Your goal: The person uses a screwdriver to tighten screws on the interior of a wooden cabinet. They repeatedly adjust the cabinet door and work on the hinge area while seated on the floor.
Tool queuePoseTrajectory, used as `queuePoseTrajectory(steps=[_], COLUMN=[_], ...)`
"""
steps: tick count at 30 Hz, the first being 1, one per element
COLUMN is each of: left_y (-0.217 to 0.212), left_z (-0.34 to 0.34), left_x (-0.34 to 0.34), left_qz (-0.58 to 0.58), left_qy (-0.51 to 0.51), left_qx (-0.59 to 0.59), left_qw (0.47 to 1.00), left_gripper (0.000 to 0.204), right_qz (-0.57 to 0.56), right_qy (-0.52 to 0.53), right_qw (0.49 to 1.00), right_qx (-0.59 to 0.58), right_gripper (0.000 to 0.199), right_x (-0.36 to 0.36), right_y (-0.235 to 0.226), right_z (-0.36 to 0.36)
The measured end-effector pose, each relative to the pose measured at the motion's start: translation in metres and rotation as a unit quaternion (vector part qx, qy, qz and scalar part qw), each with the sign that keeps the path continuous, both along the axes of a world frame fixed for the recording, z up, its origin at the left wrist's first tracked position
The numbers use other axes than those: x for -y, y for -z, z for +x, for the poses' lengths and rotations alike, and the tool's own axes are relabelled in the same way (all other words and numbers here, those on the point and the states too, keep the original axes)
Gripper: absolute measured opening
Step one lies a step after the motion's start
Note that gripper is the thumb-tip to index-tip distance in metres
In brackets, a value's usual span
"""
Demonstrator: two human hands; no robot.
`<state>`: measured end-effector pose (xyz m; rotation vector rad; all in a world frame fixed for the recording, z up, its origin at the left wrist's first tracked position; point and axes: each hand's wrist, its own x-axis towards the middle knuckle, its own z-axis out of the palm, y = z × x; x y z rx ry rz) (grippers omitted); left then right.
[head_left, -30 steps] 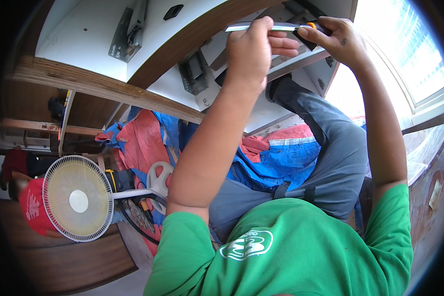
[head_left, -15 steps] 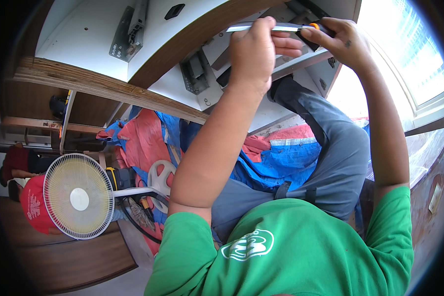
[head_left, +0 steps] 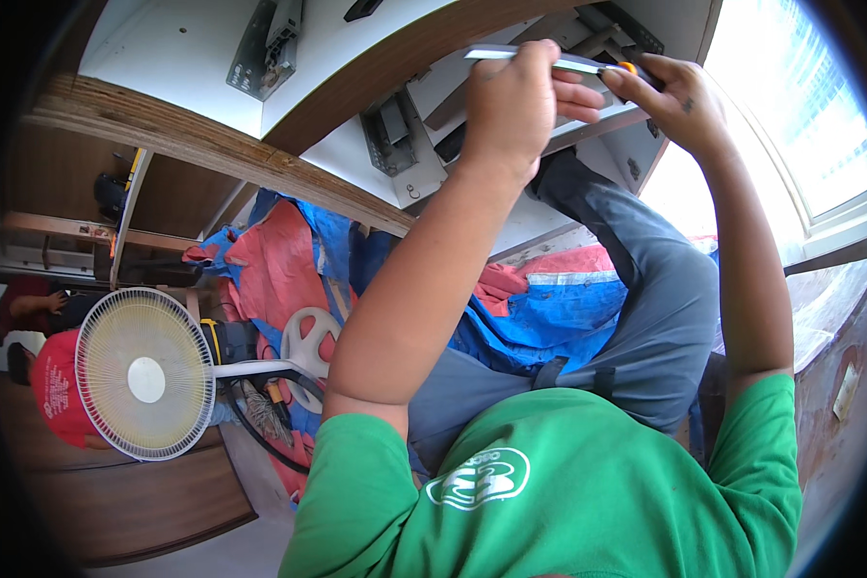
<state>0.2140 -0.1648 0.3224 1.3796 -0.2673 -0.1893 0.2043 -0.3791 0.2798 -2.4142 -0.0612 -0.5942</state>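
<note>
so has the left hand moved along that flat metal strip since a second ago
No. The left hand keeps its grip at the same spot on the metal strip, just as far from the grey bracket on the white panel. The right hand has not shifted either.
</note>
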Motion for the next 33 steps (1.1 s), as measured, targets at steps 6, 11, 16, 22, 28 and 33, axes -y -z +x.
queuePoseTrajectory(steps=[6,11,16,22,28,33], left_y=[-0.006,-0.006,-0.003,-0.005,-0.005,-0.004], left_z=[-0.001,0.003,0.003,0.0,0.0,-0.003], left_x=[0.012,0.01,0.013,0.007,0.009,0.0], left_qz=[0.029,0.027,0.002,-0.003,-0.024,-0.014], left_qy=[0.019,-0.007,0.049,-0.002,0.003,-0.028], left_qx=[0.024,-0.005,0.038,0.019,0.002,-0.001], left_qw=[0.999,1.0,0.998,1.0,1.0,1.0], left_gripper=[0.04,0.039,0.039,0.037,0.038,0.039], right_qz=[0.006,-0.005,-0.001,0.01,-0.01,-0.026], right_qy=[0.014,0.009,0.034,-0.029,-0.011,-0.019], right_qw=[1.0,1.0,0.999,0.999,1.0,0.999], right_qx=[0.025,0.011,0.01,0.024,0.016,0.026], right_gripper=[0.079,0.081,0.082,0.081,0.081,0.083], right_x=[0.017,0.014,0.017,0.013,0.01,0.003], right_y=[0.006,0.005,0.004,0.006,0.001,0.001], right_z=[-0.001,0.002,0.004,0.008,0.005,0.003])
